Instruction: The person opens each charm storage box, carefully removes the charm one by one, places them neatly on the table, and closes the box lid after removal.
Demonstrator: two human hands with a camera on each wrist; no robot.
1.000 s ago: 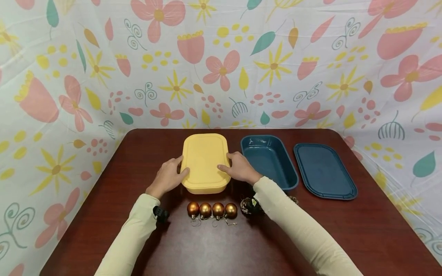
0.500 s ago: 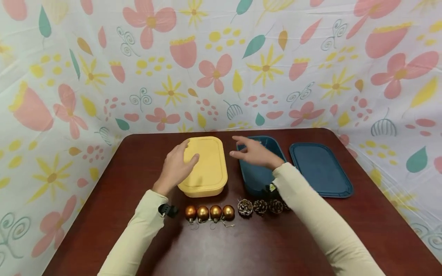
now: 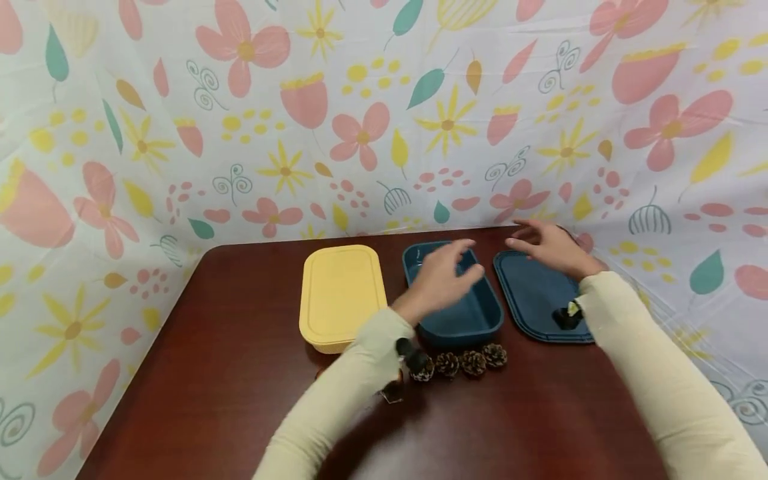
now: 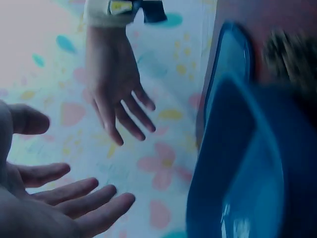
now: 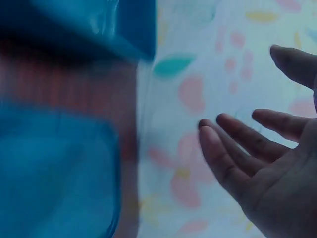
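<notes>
My left hand [image 3: 442,279] hovers over the blue container [image 3: 462,319], fingers spread and holding nothing. Above the far part of the blue lid [image 3: 536,300] hangs my right hand [image 3: 553,248], also holding nothing, its fingers loosely extended. The blue container has no cover on it, and its lid lies flat on the table to its right. In the left wrist view both hands appear apart from the container, with the spread fingers [image 4: 84,191] of the left one in front. The right wrist view shows the right fingers [image 5: 252,141] touching nothing.
A yellow container [image 3: 342,293] with its lid on stands to the left. Several pine cones [image 3: 473,363] sit in a row in front of the blue container. Golden baubles [image 3: 393,389] are mostly hidden behind the left forearm. A patterned cloth [image 3: 360,120] hangs behind the table.
Both hands have let go of the yellow container and moved right, the left over the blue container, the right over the blue lid. The head view has shifted slightly.
</notes>
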